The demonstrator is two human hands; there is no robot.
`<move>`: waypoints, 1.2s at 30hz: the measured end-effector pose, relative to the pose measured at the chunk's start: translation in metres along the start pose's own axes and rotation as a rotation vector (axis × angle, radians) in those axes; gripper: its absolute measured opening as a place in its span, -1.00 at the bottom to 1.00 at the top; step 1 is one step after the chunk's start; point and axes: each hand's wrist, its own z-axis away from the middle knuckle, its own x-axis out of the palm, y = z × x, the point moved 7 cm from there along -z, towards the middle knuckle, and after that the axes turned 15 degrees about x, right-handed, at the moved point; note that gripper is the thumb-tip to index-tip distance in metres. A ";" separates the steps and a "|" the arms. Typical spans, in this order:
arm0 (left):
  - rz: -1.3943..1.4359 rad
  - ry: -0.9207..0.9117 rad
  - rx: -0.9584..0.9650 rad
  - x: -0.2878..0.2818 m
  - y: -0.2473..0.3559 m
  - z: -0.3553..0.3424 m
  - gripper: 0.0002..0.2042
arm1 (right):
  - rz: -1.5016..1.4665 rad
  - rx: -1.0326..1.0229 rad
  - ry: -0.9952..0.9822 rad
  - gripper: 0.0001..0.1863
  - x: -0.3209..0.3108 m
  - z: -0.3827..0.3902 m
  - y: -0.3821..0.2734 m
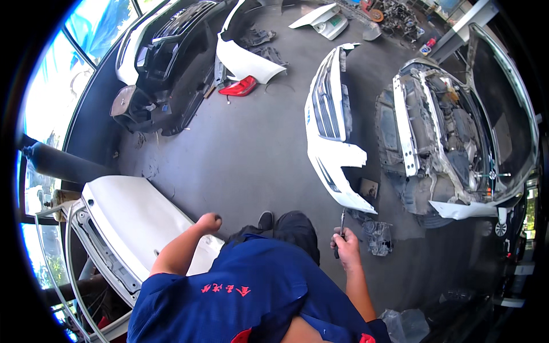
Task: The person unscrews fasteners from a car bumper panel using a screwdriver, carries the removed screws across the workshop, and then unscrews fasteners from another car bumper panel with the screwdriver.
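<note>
My right hand (347, 247) is closed around the dark handle of a screwdriver (342, 220), its metal shaft pointing up and away from me. My left hand (209, 222) has its fingers curled in over the edge of a white car panel (134, 214) at my left; whatever it may hold is hidden. A white front bumper (334, 155) with a grille lies on the floor ahead of my right hand, apart from the screwdriver tip. Beyond it to the right stands a car with its front end stripped (440, 131) and its hood (506, 108) raised.
A red tail light (238, 86) lies beside a white fender (246, 60) on the grey floor. Another dark-backed bumper (166, 74) rests at the far left. A dark part (378, 237) sits near my right hand, and clear plastic sheeting (405, 326) lies behind it.
</note>
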 end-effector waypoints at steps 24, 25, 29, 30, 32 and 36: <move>0.465 0.181 -0.512 -0.315 0.033 -0.504 -0.63 | 0.273 -0.078 -0.335 -0.55 0.139 -0.545 -0.696; 0.246 0.025 -0.364 -0.328 0.035 -0.538 -0.62 | 0.318 -0.054 -0.292 -0.53 0.141 -0.567 -0.711; 0.058 0.001 -0.286 -0.426 0.015 -0.690 -0.57 | 0.223 -0.029 -0.076 -0.53 0.140 -0.662 -0.766; 0.081 0.031 -0.297 -0.467 0.021 -0.727 -0.58 | 0.221 -0.032 -0.047 -0.53 0.141 -0.678 -0.785; 0.077 0.201 -0.265 -0.552 0.032 -0.796 -0.58 | 0.227 -0.032 -0.098 -0.46 0.151 -0.707 -0.829; 0.183 0.491 -0.132 -0.723 0.098 -0.907 -0.65 | 0.268 -0.062 -0.118 -0.44 0.170 -0.764 -0.916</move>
